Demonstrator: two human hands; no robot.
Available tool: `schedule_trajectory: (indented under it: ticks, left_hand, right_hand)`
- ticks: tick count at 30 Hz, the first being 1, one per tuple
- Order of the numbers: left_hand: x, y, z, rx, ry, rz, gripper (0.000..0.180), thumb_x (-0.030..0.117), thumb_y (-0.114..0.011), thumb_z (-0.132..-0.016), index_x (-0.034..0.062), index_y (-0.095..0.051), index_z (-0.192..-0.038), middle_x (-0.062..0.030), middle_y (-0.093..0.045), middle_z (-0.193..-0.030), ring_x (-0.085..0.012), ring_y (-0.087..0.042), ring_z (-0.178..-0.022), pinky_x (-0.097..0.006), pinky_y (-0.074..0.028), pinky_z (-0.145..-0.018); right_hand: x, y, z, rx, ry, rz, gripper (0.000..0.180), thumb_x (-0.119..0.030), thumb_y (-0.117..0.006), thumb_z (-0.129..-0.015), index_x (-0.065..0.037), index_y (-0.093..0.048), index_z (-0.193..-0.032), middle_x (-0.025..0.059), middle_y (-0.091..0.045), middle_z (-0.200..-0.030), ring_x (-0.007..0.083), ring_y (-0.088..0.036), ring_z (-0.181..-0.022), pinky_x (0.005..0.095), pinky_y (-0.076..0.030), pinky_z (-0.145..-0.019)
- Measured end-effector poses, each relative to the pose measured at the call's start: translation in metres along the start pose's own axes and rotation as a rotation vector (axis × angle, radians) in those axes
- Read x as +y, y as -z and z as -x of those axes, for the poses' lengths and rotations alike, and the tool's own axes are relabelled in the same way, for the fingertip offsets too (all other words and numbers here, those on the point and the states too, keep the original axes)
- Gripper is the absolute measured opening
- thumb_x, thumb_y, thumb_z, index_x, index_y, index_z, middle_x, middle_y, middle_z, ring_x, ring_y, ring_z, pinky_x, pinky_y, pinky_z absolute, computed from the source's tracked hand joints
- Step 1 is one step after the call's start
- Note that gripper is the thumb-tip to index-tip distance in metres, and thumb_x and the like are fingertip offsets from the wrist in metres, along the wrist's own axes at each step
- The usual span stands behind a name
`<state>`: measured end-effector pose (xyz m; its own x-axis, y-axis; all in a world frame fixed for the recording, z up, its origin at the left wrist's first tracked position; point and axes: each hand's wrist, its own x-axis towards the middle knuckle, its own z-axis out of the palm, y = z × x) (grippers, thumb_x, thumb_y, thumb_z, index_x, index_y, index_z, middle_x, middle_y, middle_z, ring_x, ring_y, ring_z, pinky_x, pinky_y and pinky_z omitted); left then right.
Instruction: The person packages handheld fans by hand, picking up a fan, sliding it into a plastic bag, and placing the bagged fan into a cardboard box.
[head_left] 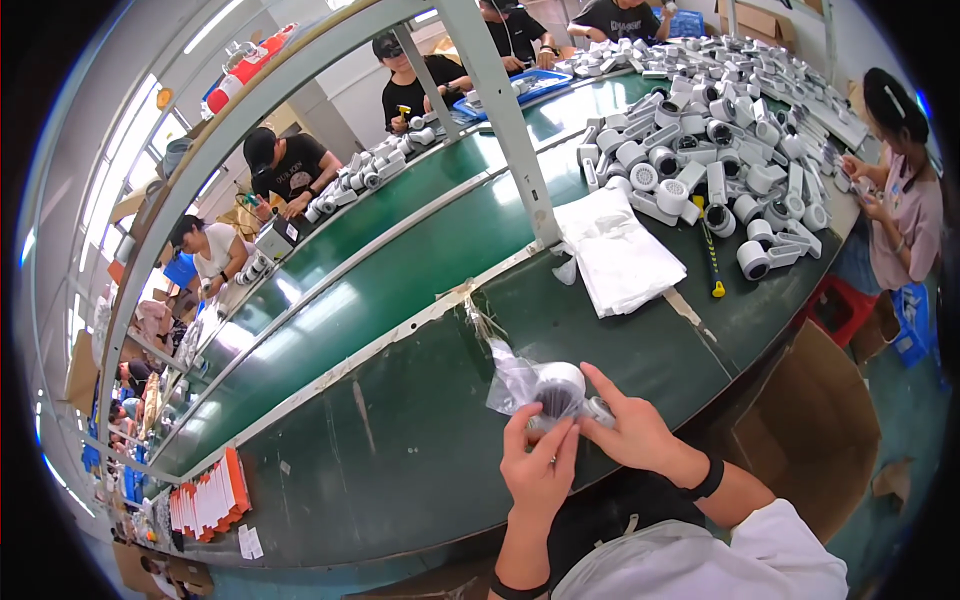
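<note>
Over the near edge of the dark green bench, both my hands grip a white and grey appliance with a round barrel [561,380], which looks like a small hair dryer. A clear plastic bag [512,378] hangs around its far left side; how much of the appliance lies inside it, I cannot tell. My left hand [540,468] pinches the barrel from below with the fingertips. My right hand [632,428] closes on its right side, thumb and fingers around a grey part. Beyond my hands lies a stack of white plastic bags [615,255].
A large heap of similar white appliances [690,140] covers the bench's far right. A yellow and black screwdriver [712,250] lies beside the bag stack. A metal post [505,130] rises from the bench. Orange-edged cartons [210,497] stand at left. Several people work across the green conveyor [330,290].
</note>
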<state>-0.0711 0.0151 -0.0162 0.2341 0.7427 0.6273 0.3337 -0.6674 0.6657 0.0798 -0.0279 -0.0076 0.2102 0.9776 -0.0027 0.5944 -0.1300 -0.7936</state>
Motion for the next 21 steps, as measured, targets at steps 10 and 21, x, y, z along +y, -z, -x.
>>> schedule_trajectory:
  ticks: [10,21]
  left_hand:
    - [-0.005,0.008,-0.004,0.064,-0.225,-0.112,0.022,-0.003,-0.07,-0.071,0.0051,-0.071,-0.092,-0.008,-0.067,-0.096,-0.0196,-0.057,-0.064,-0.029,-0.046,-0.057]
    - [-0.01,0.038,0.022,-0.023,0.172,0.224,0.025,-0.007,-0.066,-0.079,0.0016,-0.066,-0.103,-0.0133,-0.067,-0.106,-0.0175,-0.062,-0.073,-0.029,-0.051,-0.069]
  right_hand:
    - [-0.009,-0.01,-0.01,-0.113,0.176,-0.082,0.077,-0.021,-0.062,-0.085,-0.013,-0.021,-0.149,0.0198,-0.065,-0.087,0.0409,-0.063,-0.077,0.0446,-0.05,-0.067]
    - [-0.007,-0.038,-0.032,-0.193,-0.031,-1.049,0.055,-0.004,-0.062,-0.088,0.001,-0.038,-0.137,0.01,-0.062,-0.11,0.0131,-0.061,-0.096,0.029,-0.051,-0.08]
